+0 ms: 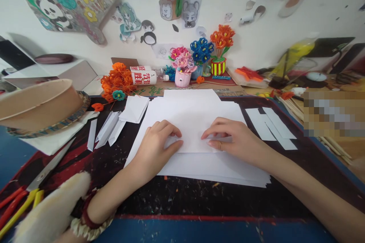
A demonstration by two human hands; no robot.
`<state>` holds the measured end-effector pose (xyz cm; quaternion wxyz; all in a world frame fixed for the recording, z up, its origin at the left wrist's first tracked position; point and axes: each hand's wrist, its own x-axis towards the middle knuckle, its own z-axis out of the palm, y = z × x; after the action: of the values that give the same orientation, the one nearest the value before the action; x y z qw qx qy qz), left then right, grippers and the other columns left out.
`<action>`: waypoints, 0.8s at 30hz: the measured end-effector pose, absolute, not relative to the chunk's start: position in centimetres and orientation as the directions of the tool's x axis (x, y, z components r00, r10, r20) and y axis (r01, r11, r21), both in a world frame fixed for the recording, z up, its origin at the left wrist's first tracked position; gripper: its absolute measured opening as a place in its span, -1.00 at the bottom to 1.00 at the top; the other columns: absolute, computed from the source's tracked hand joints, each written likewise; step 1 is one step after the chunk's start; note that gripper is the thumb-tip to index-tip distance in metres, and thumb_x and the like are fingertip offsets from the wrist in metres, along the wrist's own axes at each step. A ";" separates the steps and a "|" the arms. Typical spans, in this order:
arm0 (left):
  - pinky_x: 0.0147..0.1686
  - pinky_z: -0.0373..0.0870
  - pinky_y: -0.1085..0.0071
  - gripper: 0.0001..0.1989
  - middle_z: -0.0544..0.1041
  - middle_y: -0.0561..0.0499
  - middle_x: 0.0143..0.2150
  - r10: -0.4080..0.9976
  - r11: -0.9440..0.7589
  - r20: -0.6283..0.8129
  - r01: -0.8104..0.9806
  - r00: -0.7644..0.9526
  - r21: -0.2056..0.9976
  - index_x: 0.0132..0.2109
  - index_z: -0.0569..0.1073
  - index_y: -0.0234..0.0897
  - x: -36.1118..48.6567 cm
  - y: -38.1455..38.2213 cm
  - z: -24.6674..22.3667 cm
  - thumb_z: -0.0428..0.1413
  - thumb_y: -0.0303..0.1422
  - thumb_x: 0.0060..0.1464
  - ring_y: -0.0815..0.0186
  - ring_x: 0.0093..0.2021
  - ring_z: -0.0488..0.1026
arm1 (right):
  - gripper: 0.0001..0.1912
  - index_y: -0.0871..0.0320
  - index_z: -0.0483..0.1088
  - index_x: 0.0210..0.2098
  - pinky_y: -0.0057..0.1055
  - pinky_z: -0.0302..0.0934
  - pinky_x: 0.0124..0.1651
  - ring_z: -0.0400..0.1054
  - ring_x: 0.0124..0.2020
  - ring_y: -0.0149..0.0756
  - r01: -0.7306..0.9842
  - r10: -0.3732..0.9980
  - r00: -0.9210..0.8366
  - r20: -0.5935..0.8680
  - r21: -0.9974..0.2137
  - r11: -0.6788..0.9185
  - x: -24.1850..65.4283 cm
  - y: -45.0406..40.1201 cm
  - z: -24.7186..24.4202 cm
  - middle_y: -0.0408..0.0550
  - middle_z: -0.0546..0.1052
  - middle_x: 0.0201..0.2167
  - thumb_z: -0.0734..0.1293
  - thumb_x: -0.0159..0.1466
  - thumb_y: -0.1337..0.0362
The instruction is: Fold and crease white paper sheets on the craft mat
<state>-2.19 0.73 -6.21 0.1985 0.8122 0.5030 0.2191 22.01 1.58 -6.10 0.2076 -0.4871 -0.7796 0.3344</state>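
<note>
A white sheet of paper (189, 115) lies on a larger stack of white paper (211, 169) in the middle of a dark mat. My left hand (159, 140) rests at the sheet's left part near its front edge, fingers curved, thumb and fingertips apart. On the right part of the same edge is my right hand (229, 136), its fingers bent over the paper and the thumb below them with a small gap. Neither hand visibly holds anything; both touch or nearly touch the sheet. Between the two hands the paper lies flat.
Folded paper pieces (110, 129) and small white squares (134, 109) lie at left, cut strips (270, 127) at right. Scissors (48, 171) are near the left front, beside a round container (42, 100). Behind stand flower pots (182, 79) and a bottle (146, 76).
</note>
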 end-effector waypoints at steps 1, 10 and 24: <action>-0.13 0.26 0.20 -0.94 0.46 -0.01 -0.20 0.904 -0.416 0.157 0.730 0.398 0.542 -0.24 0.43 -0.22 -2.2 0.7 -6.2 0.10 -0.39 0.10 0.22 -0.15 0.36 | -0.82 -0.05 0.56 -0.28 -0.38 0.25 -0.21 0.34 -0.29 -0.32 0.606 0.894 -0.447 -0.003 -0.736 0.301 22.0 1.6 -6.1 -0.11 0.43 -0.29 0.32 0.20 0.31; -0.16 0.24 0.24 -0.87 0.55 0.03 -0.21 0.834 -0.552 0.306 0.696 0.459 0.460 -0.24 0.53 -0.16 -2.1 0.2 -6.0 0.07 -0.35 0.18 0.23 -0.18 0.36 | -0.81 -0.13 0.58 -0.29 -0.43 0.14 -0.35 0.30 -0.36 -0.36 0.670 0.878 -0.471 0.083 -0.614 0.418 22.1 1.1 -6.5 -0.12 0.40 -0.32 0.32 0.25 0.29; -0.12 0.15 0.21 -0.80 0.55 0.02 -0.14 0.688 -0.704 0.356 0.700 0.633 0.117 -0.08 0.51 -0.12 -2.1 -0.7 -5.9 0.05 -0.25 0.21 0.19 -0.15 0.36 | -0.79 -0.06 0.57 -0.37 -0.41 0.15 -0.29 0.32 -0.29 -0.34 0.710 0.841 -0.531 0.108 -0.485 0.511 22.0 0.9 -6.2 -0.14 0.42 -0.31 0.29 0.29 0.29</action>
<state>-2.13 -0.75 -5.92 -0.0163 0.9033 0.3842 0.1901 22.05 0.93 -6.20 0.1675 -0.4545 -0.8529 0.1950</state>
